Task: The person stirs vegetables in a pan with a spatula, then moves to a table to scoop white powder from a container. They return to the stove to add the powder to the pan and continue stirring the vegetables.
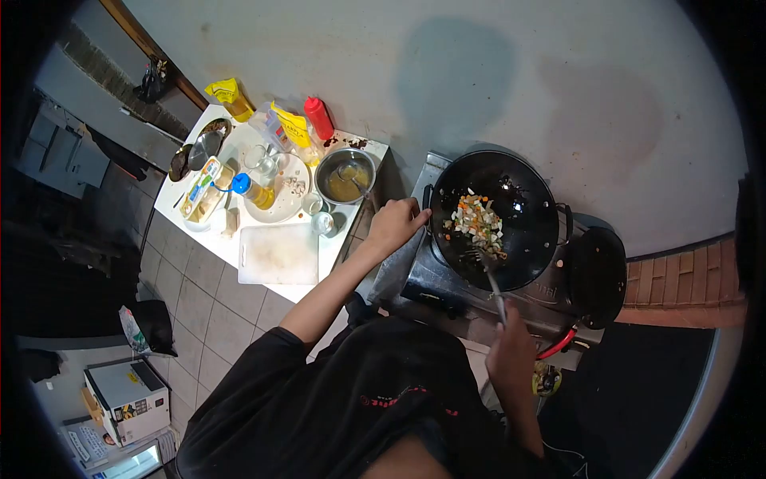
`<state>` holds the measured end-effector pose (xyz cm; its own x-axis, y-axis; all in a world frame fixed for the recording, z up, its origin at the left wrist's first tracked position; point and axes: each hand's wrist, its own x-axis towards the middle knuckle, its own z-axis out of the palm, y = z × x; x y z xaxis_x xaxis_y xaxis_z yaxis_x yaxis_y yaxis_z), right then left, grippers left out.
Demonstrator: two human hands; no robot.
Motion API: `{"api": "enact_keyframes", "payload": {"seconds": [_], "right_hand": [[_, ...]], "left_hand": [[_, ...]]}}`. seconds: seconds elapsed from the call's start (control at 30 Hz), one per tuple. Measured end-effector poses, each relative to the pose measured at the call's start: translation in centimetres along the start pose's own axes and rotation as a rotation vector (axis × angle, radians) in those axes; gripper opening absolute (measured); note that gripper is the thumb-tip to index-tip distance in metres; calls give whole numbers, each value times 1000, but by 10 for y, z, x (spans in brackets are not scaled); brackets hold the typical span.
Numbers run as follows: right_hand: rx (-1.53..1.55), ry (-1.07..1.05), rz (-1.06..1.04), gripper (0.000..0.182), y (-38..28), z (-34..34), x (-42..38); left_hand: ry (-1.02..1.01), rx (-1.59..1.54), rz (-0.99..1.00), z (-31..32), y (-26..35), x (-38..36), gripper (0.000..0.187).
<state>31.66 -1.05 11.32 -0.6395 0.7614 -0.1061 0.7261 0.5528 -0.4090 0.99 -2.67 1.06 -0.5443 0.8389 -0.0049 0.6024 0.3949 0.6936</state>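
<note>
A black wok [531,243] with two loop handles sits on the stove. Diced white and orange food [477,221] lies in a heap left of its centre. My left hand [396,226] is closed at the wok's left handle [428,197], thumb and fingertips against it. Gripped in my right hand [511,355] is a long-handled metal spatula [495,289]; its head dips into the near edge of the food, partly hidden there.
Left of the stove [431,279], a white table holds a cutting board [279,254], a metal bowl [361,166] of yellowish liquid, a plate [279,209], a blue-capped bottle [257,194] and a red squeeze bottle [319,120]. A dark pan [598,275] stands right of the wok.
</note>
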Motion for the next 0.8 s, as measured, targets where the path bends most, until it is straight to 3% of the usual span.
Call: {"api": "enact_keyframes", "payload": {"seconds": [0.17, 0.37, 0.53, 0.6, 0.7, 0.8], "right_hand": [[0, -47, 42, 39, 9, 33, 52], [11, -61, -46, 36, 22, -48, 26], [-216, -178, -101, 53, 42, -61, 14], [-276, -82, -292, 59, 55, -29, 39], [-254, -49, -250, 56, 57, -16, 78], [-242, -84, -256, 55, 36, -45, 90]], "left_hand": [[16, -69, 24, 7, 2, -3, 34], [29, -9, -26, 7, 8, -8, 34], [96, -7, -35, 13, 12, -13, 31], [106, 6, -46, 15, 14, -14, 29], [117, -2, -47, 16, 14, -15, 30], [166, -64, -7, 21, 7, -14, 30]]}}
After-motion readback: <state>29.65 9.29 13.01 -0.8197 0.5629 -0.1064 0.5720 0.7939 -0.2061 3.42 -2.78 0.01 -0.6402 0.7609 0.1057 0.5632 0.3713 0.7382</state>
